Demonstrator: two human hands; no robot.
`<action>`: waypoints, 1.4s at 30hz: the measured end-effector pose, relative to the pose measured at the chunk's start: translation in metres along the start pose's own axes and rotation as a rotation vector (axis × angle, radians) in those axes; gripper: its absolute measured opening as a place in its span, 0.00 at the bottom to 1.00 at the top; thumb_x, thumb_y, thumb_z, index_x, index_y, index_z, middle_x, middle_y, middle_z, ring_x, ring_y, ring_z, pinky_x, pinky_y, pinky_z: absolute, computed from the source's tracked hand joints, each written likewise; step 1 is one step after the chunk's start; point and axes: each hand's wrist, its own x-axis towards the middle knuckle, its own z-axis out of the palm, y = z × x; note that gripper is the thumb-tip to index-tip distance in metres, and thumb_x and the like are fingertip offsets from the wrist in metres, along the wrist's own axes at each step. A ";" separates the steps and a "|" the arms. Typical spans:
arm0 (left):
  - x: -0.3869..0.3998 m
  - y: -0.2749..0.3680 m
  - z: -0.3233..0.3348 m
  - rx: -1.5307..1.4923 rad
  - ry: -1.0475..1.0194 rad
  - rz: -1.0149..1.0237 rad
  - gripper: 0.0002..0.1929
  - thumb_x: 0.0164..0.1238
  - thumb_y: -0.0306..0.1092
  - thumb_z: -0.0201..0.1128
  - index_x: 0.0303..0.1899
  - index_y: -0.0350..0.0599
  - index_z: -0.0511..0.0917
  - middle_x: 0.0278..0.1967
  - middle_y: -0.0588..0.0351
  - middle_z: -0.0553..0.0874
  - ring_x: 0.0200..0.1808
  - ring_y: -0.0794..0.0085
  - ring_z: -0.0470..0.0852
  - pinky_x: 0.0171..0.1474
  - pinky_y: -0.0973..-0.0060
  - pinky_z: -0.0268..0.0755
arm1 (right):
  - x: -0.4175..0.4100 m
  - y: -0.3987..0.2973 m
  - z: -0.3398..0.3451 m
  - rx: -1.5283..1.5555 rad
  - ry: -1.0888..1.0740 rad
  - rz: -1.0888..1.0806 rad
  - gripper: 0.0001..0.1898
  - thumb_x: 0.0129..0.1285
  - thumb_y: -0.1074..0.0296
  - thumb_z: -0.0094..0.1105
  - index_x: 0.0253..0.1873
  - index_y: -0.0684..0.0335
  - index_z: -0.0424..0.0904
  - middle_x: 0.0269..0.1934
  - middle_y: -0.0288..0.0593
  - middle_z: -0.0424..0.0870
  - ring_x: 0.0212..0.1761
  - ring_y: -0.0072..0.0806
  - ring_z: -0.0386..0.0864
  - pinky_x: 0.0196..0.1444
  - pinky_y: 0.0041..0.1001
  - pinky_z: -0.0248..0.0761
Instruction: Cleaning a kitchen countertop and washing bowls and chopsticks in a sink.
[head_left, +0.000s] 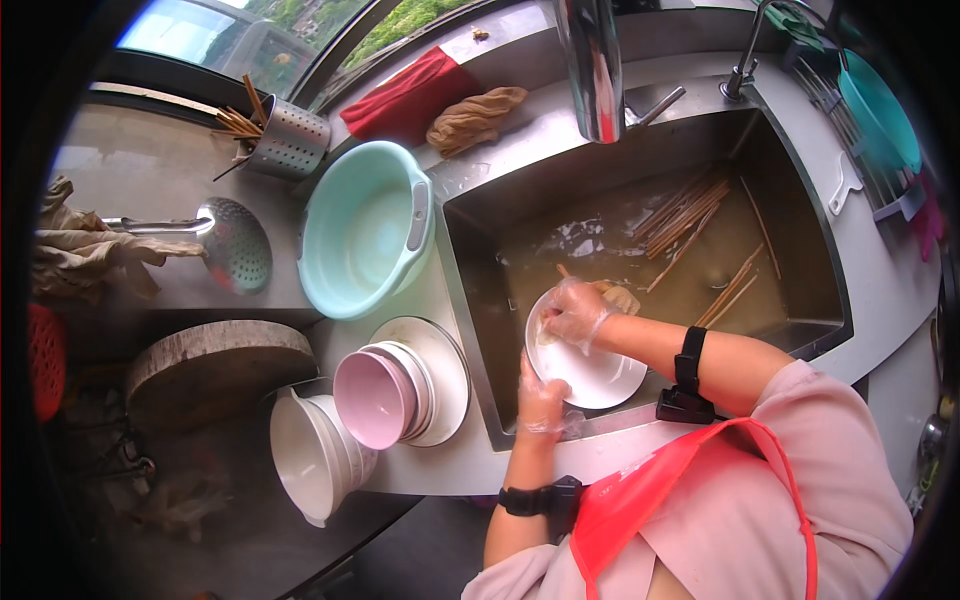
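Note:
In a clear plastic glove, my left hand (544, 397) grips the near left rim of a white plate (592, 375), tilted over the sink's near edge. My right hand (576, 309), gloved the same way, presses with closed fingers on the plate's inner face; a bit of yellowish cloth seems to be under them. A tan cloth (621, 298) shows just beyond the right wrist. The stainless steel sink (480, 300) holds murky water, and several wooden chopsticks (686, 217) lie in it, most in a bunch at the far side.
Left of the sink stand a mint-green plastic basin (367, 225), a stack of bowls (375, 401) on plates, and larger white bowls (307, 450). Behind are a red cloth (412, 94), a brown cloth (476, 120) and a perforated utensil holder (289, 139). A steel faucet (592, 75) overhangs the sink.

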 end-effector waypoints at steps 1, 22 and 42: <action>-0.001 0.002 -0.001 0.000 0.003 -0.001 0.35 0.34 0.18 0.47 0.56 0.39 0.60 0.43 0.55 0.72 0.42 0.71 0.73 0.45 0.80 0.67 | -0.001 -0.003 -0.002 0.001 -0.099 -0.070 0.07 0.41 0.69 0.58 0.27 0.64 0.78 0.27 0.53 0.78 0.32 0.44 0.76 0.38 0.33 0.68; 0.004 -0.002 -0.003 -0.068 0.064 -0.018 0.35 0.33 0.18 0.48 0.55 0.38 0.61 0.42 0.54 0.73 0.43 0.69 0.73 0.44 0.80 0.68 | -0.013 0.015 -0.002 -0.098 -0.053 0.054 0.08 0.44 0.70 0.59 0.32 0.63 0.79 0.32 0.51 0.79 0.35 0.42 0.77 0.39 0.32 0.69; 0.001 -0.001 0.001 -0.038 0.025 -0.044 0.35 0.35 0.18 0.47 0.56 0.40 0.60 0.43 0.55 0.72 0.42 0.70 0.73 0.43 0.80 0.68 | -0.005 0.012 0.002 0.046 -0.001 -0.138 0.07 0.47 0.65 0.57 0.29 0.61 0.79 0.26 0.50 0.78 0.31 0.43 0.77 0.36 0.33 0.69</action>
